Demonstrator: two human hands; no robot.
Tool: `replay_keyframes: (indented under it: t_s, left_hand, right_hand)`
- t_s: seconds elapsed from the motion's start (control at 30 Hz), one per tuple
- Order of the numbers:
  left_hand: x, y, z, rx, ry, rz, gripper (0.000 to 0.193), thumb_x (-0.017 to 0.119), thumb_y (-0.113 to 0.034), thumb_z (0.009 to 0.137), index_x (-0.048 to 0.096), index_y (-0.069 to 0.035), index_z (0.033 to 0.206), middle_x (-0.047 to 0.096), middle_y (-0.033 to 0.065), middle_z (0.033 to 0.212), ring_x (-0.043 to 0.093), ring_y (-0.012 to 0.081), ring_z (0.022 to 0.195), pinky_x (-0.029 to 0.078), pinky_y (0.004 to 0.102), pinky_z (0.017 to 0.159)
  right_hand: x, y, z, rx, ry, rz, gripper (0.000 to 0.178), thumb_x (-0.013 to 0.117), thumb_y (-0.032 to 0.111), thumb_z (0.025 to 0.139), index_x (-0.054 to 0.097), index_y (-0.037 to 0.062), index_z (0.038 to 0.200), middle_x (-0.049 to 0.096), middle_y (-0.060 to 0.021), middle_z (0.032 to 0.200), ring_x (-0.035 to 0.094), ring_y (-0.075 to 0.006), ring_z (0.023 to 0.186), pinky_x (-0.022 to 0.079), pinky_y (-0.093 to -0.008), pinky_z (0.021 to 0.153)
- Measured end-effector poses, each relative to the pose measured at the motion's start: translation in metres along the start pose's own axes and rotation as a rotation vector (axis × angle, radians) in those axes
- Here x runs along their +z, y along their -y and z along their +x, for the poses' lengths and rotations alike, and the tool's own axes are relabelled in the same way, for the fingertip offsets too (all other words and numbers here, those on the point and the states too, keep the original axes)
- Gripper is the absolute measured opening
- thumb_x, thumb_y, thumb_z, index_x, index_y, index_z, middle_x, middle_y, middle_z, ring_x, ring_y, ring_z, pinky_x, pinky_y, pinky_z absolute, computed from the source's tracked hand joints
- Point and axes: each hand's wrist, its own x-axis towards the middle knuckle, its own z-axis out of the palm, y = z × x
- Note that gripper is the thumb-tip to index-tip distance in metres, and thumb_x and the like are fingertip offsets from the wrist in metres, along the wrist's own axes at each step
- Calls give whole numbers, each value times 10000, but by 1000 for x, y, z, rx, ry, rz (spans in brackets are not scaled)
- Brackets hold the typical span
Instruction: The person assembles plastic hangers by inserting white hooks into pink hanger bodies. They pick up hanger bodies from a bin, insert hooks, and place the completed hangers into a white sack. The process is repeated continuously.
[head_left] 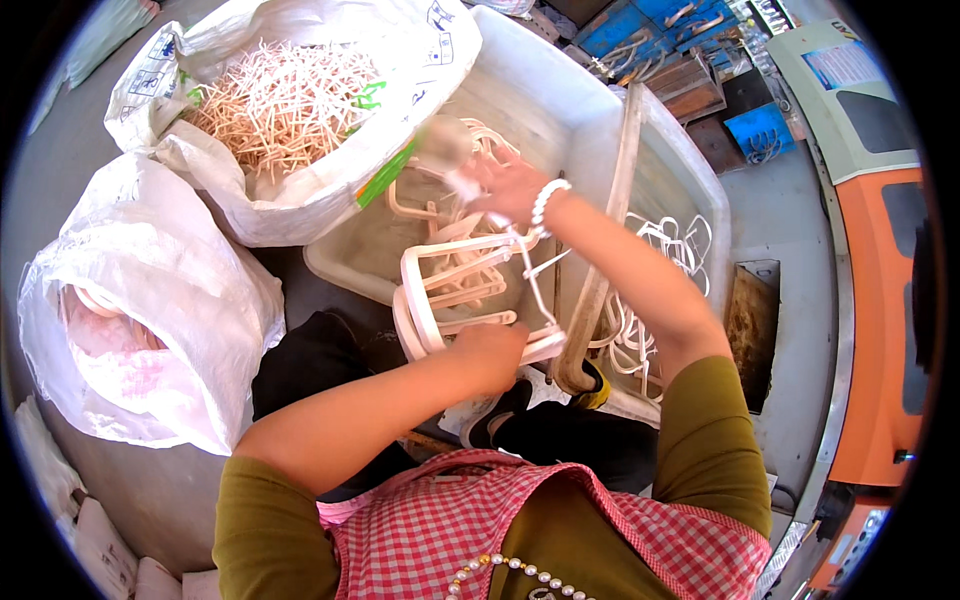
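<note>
My left hand (pixel 492 357) is closed around a stack of cream plastic frames (pixel 418 300), which look like clothes hangers, above the near edge of a large tub. My right hand (pixel 508 187), with a white bead bracelet on its wrist, reaches over the tub; its fingers are smeared by motion, so I cannot tell what they hold. Beside them is a blurred pale shape (pixel 443 145). A thin white plastic strip (pixel 532 272) runs between the right wrist and the stack. More cream frames (pixel 480 285) lie in the tub behind the left hand.
The whitish tub (pixel 590 100) has a wooden board (pixel 600 250) across it, with white looped plastic pieces (pixel 630 330) on its right side. A white sack (pixel 440 60) of thin plastic scraps (pixel 290 100) and another white sack (pixel 150 260) stand left. An orange machine (pixel 875 330) stands right.
</note>
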Motion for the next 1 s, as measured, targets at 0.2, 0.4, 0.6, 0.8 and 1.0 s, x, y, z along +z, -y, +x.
replay_keyframes:
  t_s: [0.2, 0.4, 0.6, 0.8, 1.0]
  left_hand:
    - [-17, 4, -1, 110, -34, -209, 604, 692, -265, 763, 474, 29, 1243, 645, 205, 1003, 642, 314, 924, 490, 402, 819]
    - [-53, 3, -18, -52, 3, -495, 675, 684, -206, 776, 406, 82, 1319, 664, 168, 917, 669, 200, 692, 515, 320, 699]
    - [-56, 28, -12, -163, -563, -276, 554, 694, -221, 775, 490, 37, 1221, 652, 204, 1003, 640, 320, 895, 493, 391, 839]
    - [-107, 37, -7, 70, -960, -1032, 337, 637, -49, 819, 517, 42, 1120, 647, 133, 902, 625, 187, 739, 503, 309, 681]
    - [-111, 25, -3, 124, -1020, -1165, 365, 629, -5, 823, 491, 48, 1157, 629, 100, 916, 602, 144, 715, 498, 270, 622]
  right_hand:
    - [-49, -36, -66, 271, 92, -182, 414, 726, 326, 725, 625, 156, 1089, 401, -120, 1433, 313, -301, 1368, 175, -514, 1136]
    - [-70, -45, -95, 779, 85, 122, 493, 689, 563, 739, 680, 106, 921, 681, -134, 907, 630, -291, 961, 337, -471, 1030]
    - [-42, -26, -104, 1044, -311, 893, 408, 743, 430, 767, 671, 48, 889, 664, -52, 788, 605, -164, 733, 486, -322, 684]
    - [34, 60, -103, 686, -71, 1285, 231, 631, 254, 906, 615, 39, 988, 620, -7, 813, 542, -96, 747, 462, -263, 685]
    - [46, 88, -80, 907, -473, 1350, 239, 553, 263, 953, 570, 25, 964, 601, -31, 767, 539, -93, 710, 458, -259, 670]
